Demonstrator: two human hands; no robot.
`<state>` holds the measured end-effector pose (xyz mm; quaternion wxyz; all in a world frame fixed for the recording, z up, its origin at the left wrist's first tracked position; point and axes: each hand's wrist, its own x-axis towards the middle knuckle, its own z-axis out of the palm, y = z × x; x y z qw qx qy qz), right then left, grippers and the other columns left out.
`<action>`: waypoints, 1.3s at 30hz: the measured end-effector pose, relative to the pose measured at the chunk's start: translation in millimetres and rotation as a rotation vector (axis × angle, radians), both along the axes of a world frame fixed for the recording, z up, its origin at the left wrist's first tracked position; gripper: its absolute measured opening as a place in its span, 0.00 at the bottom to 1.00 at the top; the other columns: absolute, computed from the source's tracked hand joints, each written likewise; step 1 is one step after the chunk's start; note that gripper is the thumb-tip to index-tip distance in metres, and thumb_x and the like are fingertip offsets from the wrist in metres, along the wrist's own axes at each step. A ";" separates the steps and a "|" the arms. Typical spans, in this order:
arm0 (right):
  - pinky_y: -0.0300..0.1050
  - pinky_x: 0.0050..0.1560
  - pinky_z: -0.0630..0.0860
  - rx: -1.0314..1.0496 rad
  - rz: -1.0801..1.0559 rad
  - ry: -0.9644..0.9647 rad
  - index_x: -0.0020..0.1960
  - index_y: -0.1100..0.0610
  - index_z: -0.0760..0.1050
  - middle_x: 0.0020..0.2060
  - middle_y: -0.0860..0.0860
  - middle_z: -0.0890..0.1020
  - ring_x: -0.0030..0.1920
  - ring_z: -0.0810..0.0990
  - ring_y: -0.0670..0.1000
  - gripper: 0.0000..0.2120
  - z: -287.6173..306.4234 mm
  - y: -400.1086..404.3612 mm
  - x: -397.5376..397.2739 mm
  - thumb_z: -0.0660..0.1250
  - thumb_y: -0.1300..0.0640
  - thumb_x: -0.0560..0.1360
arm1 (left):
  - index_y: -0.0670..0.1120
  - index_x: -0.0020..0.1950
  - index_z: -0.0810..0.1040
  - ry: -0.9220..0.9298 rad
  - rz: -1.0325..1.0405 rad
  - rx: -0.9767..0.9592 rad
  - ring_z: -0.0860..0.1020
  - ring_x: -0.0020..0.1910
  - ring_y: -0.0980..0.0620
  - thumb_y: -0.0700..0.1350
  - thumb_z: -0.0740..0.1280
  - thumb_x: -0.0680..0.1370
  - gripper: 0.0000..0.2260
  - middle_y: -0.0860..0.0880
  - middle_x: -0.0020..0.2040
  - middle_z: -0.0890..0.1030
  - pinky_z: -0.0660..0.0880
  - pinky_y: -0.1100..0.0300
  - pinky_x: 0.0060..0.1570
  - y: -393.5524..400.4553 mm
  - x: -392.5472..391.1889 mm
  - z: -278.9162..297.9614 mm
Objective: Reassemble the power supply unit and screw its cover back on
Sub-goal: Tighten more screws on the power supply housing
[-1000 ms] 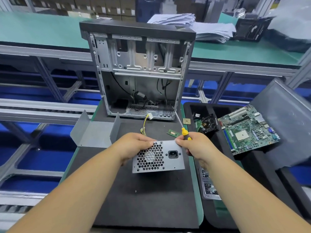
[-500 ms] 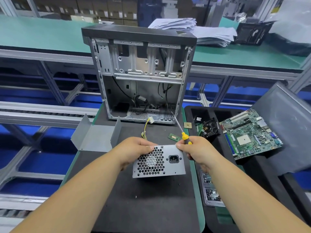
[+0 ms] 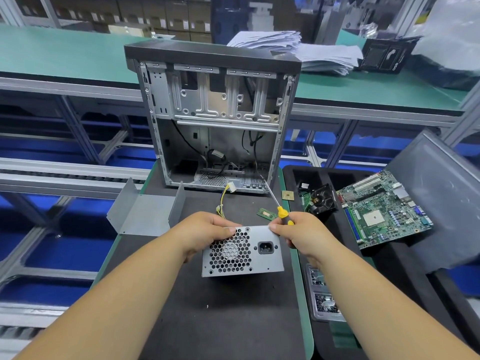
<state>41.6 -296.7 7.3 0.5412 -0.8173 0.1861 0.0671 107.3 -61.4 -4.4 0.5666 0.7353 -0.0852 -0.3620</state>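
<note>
- The power supply unit (image 3: 242, 252) stands on the black mat (image 3: 220, 315), in front of the open computer case (image 3: 215, 118), with its fan grille and its power socket turned to me.
- My left hand (image 3: 205, 231) grips the top left corner of the unit; the fingers are curled over the top edge and the thumb lies on the grille.
- My right hand (image 3: 298, 231) pinches the top right corner of the unit, and in the same hand I hold the screwdriver (image 3: 276, 203) with the yellow handle. Its shaft points up and away toward the case.
- The bent metal cover (image 3: 145, 213) lies open on the mat to the left of the unit, apart from it.
- A bundle of yellow wires (image 3: 224, 197) with a white plug goes out behind the unit toward the case.
- A small memory stick (image 3: 266, 213) lies just behind the unit.
- To the right of the unit, in the black foam tray (image 3: 293, 175), I see a fan (image 3: 322, 201) and a green motherboard (image 3: 381, 209).
</note>
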 end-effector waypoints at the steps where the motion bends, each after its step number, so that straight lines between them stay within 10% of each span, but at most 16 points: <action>1: 0.42 0.34 0.68 0.003 -0.002 0.000 0.43 0.58 0.82 0.26 0.44 0.72 0.29 0.67 0.47 0.05 0.2 -0.3 0.0 0.70 0.57 0.75 | 0.53 0.54 0.86 -0.001 -0.004 0.005 0.83 0.54 0.52 0.40 0.67 0.79 0.11 0.49 0.52 0.86 0.75 0.52 0.64 -0.1 0.6 0.1; 12: 0.44 0.41 0.76 -0.172 -0.067 -0.206 0.49 0.44 0.68 0.45 0.51 0.80 0.41 0.83 0.47 0.12 27.6 -9.9 -5.5 0.69 0.57 0.75 | 0.51 0.53 0.86 0.002 0.053 0.025 0.84 0.52 0.50 0.40 0.67 0.79 0.10 0.48 0.50 0.86 0.77 0.51 0.62 -2.8 2.8 1.3; 17: 0.50 0.45 0.79 -0.302 -0.022 -0.349 0.45 0.42 0.73 0.40 0.44 0.82 0.44 0.82 0.48 0.09 58.7 -15.3 -23.9 0.71 0.55 0.74 | 0.50 0.52 0.87 0.018 0.071 0.027 0.84 0.51 0.49 0.40 0.68 0.79 0.09 0.47 0.49 0.86 0.77 0.51 0.61 -3.7 3.9 1.6; 25: 0.32 0.29 0.70 -0.356 0.043 -0.476 0.39 0.47 0.80 0.34 0.45 0.80 0.30 0.73 0.44 0.09 97.8 -6.4 -44.6 0.74 0.61 0.70 | 0.46 0.53 0.86 0.034 0.085 0.003 0.85 0.50 0.48 0.38 0.67 0.78 0.09 0.45 0.48 0.86 0.80 0.57 0.50 -5.6 5.2 3.3; 39: 0.39 0.43 0.74 -0.747 0.329 -0.433 0.40 0.46 0.77 0.41 0.41 0.78 0.43 0.77 0.41 0.08 111.8 24.2 -30.2 0.71 0.59 0.69 | 0.49 0.50 0.87 -0.026 0.087 0.073 0.84 0.51 0.49 0.42 0.71 0.76 0.07 0.48 0.47 0.87 0.77 0.50 0.61 -4.4 7.3 2.1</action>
